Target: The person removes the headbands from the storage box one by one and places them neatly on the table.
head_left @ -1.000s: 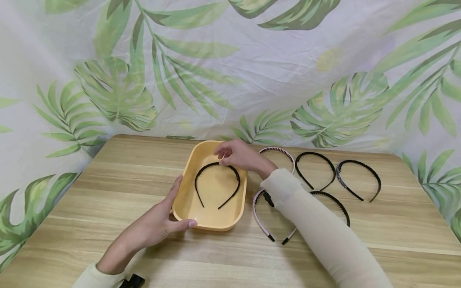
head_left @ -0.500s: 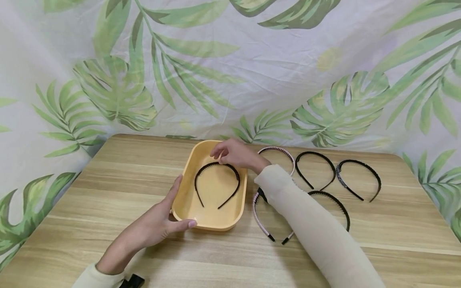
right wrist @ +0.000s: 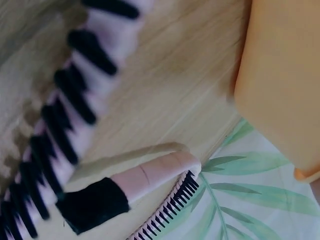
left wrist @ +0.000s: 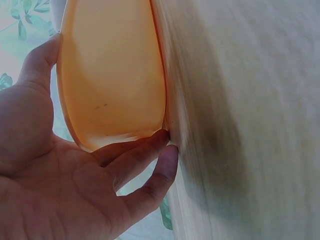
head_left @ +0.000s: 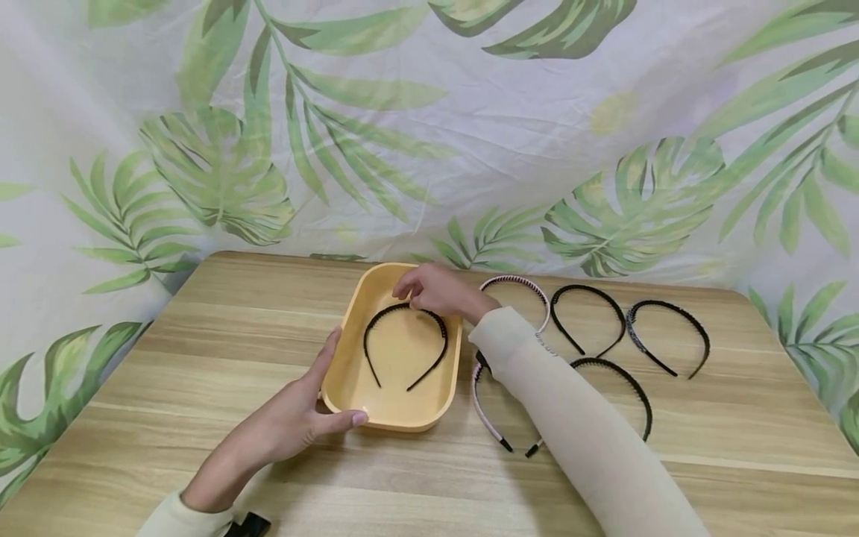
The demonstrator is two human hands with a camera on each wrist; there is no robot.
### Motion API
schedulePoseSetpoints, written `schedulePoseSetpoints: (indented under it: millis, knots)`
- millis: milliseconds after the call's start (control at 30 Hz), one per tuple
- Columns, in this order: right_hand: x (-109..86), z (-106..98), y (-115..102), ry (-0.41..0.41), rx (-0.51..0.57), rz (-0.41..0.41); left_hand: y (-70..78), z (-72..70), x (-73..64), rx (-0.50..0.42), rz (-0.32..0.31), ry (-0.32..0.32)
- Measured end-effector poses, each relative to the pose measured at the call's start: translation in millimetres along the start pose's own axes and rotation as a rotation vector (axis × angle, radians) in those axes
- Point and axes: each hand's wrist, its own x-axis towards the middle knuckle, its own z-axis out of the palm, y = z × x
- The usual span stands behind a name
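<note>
A yellow rectangular tray (head_left: 396, 409) with rounded corners stands on the table. My left hand (head_left: 288, 418) grips its near left corner, thumb over the front rim and fingers along the side. In the left wrist view, the fingertips (left wrist: 162, 137) meet the tray's lower edge. Inside the tray lies a thin black toothed headband (head_left: 365, 349), its arch toward the back. Over the tray's back right side, my right hand (head_left: 439, 289) pinches the top of that arch with bent fingers. The right wrist view hides most of this hand behind the tray wall (right wrist: 272, 95).
Right of the tray lie several headbands: a pink one (head_left: 513, 279) and black ones (head_left: 585, 286) behind, another pink one (head_left: 488, 429) and a black one (head_left: 634, 382) in front. My right sleeve (head_left: 570, 418) crosses above the front pair. A leaf-patterned cloth (head_left: 496, 149) hangs behind the table.
My right hand and forearm have shifted slightly left. The headband in the tray, the tray and my left hand stay where they were.
</note>
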Motion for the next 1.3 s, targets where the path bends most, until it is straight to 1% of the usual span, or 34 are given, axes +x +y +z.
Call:
schedulePoseSetpoints:
  millis: [100, 333, 667, 1000, 1300]
  knots:
    - [0.0, 1.9, 0.5, 0.0, -0.038, 0.008, 0.9, 0.4, 0.3, -0.004, -0.004, -0.004]
    - [2.2, 6.4, 2.8, 0.002, -0.14, 0.001, 2.4, 0.3, 0.1, 0.032, -0.014, 0.006]
    - [0.3, 7.6, 0.2, -0.001, -0.241, 0.003, 1.9, 0.7, 0.5, 0.021, -0.017, 0.003]
    - [0.6, 9.0, 1.5, 0.005, -0.262, -0.008, 1.2, 0.7, -0.1, 0.04, -0.003, 0.008]
    - [-1.1, 8.7, 1.4, 0.038, -0.201, -0.038, 1.9, 0.3, -0.1, 0.067, -0.005, 0.013]
